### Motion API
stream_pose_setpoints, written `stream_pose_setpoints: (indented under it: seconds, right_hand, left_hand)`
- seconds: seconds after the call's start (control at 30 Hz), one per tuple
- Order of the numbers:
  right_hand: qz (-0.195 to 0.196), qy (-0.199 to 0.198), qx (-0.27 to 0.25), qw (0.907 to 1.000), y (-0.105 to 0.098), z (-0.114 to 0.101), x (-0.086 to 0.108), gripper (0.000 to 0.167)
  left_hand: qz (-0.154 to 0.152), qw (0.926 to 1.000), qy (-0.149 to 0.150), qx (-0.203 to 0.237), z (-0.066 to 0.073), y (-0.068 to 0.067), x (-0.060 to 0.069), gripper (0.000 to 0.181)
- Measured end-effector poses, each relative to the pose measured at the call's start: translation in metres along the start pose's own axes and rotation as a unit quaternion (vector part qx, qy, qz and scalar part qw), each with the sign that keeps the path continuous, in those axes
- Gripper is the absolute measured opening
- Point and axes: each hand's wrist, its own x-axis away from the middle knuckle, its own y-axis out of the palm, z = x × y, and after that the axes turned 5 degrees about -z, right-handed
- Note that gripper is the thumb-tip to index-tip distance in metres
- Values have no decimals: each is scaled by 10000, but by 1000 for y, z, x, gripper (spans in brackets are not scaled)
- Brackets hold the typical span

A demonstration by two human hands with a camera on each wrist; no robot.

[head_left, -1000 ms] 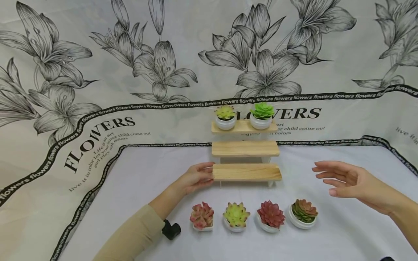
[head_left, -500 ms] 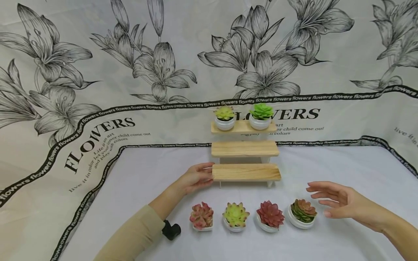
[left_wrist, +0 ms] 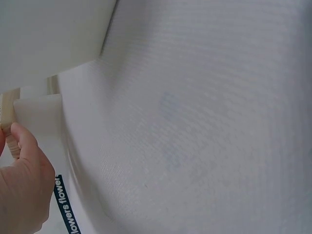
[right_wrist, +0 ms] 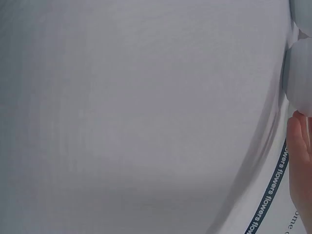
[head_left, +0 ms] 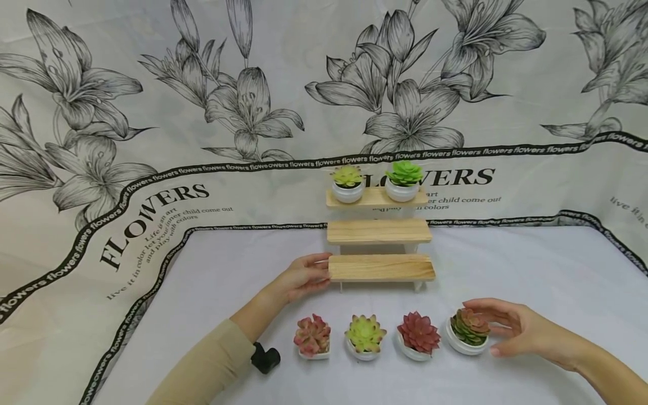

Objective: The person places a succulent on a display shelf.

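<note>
My left hand (head_left: pixel 304 277) pinches the left end of the lowest plank (head_left: pixel 382 267) of a three-step wooden plant stand; in the left wrist view, thumb and finger meet at the wood's end (left_wrist: pixel 7 109). My right hand (head_left: pixel 531 334) is beside the rightmost potted succulent (head_left: pixel 471 327), green with orange-pink tips, its fingers spread behind and to the right of the white pot. In the right wrist view the fingertips are close to the white pot (right_wrist: pixel 300 75); whether they touch it, I cannot tell.
Left of that pot stand a dark red succulent (head_left: pixel 418 333), a yellow-green one (head_left: pixel 365 333) and a pink one (head_left: pixel 312 334). Two green succulents, one yellowish (head_left: pixel 347 183) and one bright (head_left: pixel 403 180), sit on the top plank (head_left: pixel 377 197). A black object (head_left: pixel 265 357) is at my left wrist.
My right hand has come down and left to the rightmost succulent. The left hand stays on the lowest plank, and the pots have not moved.
</note>
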Motion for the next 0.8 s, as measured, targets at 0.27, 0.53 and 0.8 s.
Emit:
stream_pose_setpoints:
  seconds: [0.27, 0.53, 0.8]
  right_hand:
    - [130, 89, 243, 9996, 4, 6, -6, 62]
    - [65, 140, -16, 9999, 5, 9, -11, 60]
    - [30, 91, 249, 9996, 6, 10, -13, 64]
  left_hand:
    - [-100, 9999, -34, -35, 0, -1, 1, 56]
    - [-77, 10000, -20, -50, -1, -2, 1, 55]
    - [-100, 9999, -17, -42, 0, -1, 1, 56]
